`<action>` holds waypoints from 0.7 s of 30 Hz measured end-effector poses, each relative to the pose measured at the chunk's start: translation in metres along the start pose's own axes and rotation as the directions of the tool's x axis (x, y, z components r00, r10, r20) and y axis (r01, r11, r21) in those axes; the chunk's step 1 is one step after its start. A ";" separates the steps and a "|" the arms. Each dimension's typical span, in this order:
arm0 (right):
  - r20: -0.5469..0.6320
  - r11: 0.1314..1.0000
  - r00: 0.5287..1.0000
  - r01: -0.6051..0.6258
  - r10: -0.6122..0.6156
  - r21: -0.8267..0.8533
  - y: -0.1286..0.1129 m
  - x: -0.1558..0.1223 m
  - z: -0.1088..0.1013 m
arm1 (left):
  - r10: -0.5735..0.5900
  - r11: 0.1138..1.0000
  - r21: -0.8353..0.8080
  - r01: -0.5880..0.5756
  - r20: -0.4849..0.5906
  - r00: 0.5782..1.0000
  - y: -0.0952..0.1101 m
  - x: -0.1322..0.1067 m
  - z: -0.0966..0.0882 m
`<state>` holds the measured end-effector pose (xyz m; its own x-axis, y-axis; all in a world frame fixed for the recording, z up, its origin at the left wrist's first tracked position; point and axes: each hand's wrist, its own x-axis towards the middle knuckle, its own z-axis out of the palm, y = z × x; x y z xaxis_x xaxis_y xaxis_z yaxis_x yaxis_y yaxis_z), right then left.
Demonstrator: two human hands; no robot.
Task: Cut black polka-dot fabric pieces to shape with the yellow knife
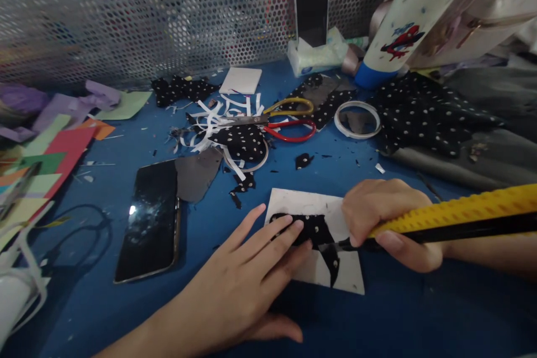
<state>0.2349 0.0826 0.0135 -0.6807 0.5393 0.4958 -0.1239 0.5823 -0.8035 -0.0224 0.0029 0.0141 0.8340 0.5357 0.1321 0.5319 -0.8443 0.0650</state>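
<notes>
My left hand (251, 268) lies with fingers stretched out, its fingertips pressing on a piece of black polka-dot fabric (316, 229). Beneath the fabric is a white card (302, 199) on the blue table. In my right hand (390, 215) is a yellow and black utility knife (470, 212), the fingers wrapped round it. Its dark blade tip touches the fabric close to my left fingertips. A narrow pointed tail of the fabric (333, 268) hangs down across the card's lower part.
A phone (153, 221) lies left of my hands. Scissors with yellow and red handles (289, 123) rest among white paper strips and fabric scraps. Behind stand a propped phone (311, 0) and a bottle (413, 22). Dotted cloth (428, 114) lies at right, coloured paper (69, 162) at left.
</notes>
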 end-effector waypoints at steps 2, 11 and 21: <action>-0.009 1.000 1.000 0.002 -0.002 0.008 -0.001 0.000 0.000 | -0.003 1.000 0.001 0.003 0.004 1.000 0.000 0.000 0.000; -0.028 1.000 1.000 0.003 -0.003 -0.017 -0.002 0.000 0.004 | -0.013 1.000 -0.025 0.013 -0.013 1.000 0.000 -0.001 0.002; 0.039 0.998 0.999 0.007 -0.005 -0.058 -0.001 -0.008 0.014 | -0.009 0.999 -0.045 0.008 -0.020 1.000 -0.001 -0.001 0.003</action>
<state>0.2303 0.0695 0.0064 -0.7080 0.5122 0.4862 -0.0865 0.6204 -0.7795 -0.0232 0.0034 0.0111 0.8259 0.5430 0.1518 0.5317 -0.8397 0.1107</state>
